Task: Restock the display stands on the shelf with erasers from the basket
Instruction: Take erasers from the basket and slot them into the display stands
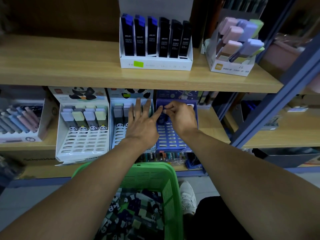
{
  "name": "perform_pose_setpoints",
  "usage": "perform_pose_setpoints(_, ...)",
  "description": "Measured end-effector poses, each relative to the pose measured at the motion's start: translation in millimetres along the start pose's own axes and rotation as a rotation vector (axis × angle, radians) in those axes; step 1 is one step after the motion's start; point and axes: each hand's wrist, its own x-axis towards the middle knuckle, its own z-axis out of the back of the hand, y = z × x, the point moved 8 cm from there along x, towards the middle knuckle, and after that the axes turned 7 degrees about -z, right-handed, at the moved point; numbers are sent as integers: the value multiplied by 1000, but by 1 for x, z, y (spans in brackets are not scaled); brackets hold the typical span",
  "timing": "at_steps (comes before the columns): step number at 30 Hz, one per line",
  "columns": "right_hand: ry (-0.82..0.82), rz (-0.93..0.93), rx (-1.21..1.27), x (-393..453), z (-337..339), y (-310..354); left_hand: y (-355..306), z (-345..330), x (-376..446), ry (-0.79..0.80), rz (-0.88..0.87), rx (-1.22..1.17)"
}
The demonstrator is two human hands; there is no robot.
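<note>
Here, both hands work at the blue slotted display stand (170, 135) on the middle shelf (214, 130).
Right hand (180, 116) pinches a small eraser (164, 111); left hand (142, 122) lies spread, fingers straight. Green perforated plastic basket (170, 191) below holds loose rectangular erasers (138, 210).

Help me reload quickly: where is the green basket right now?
In the head view, the green basket sits low at centre, on the floor below the blue display stand, between both forearms.
</note>
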Motion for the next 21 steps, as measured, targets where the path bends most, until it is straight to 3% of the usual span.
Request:
perform_pose_setpoints(9, -78, 5, -59, -10, 10, 4, 9, -6, -14, -50, -68, -108)
perform_pose_setpoints(13, -79, 105, -89, -27, 12, 26, 12, 1, -37, -81, -128, -227)
perform_pose_setpoints(19, 114, 316, -136, -82, -16, 82, 35, 23, -109, -354, -93, -364)
perform_pose_setpoints(21, 222, 376, -194, -110, -33, 93, 47, 14, -142, -316, -11, -385)
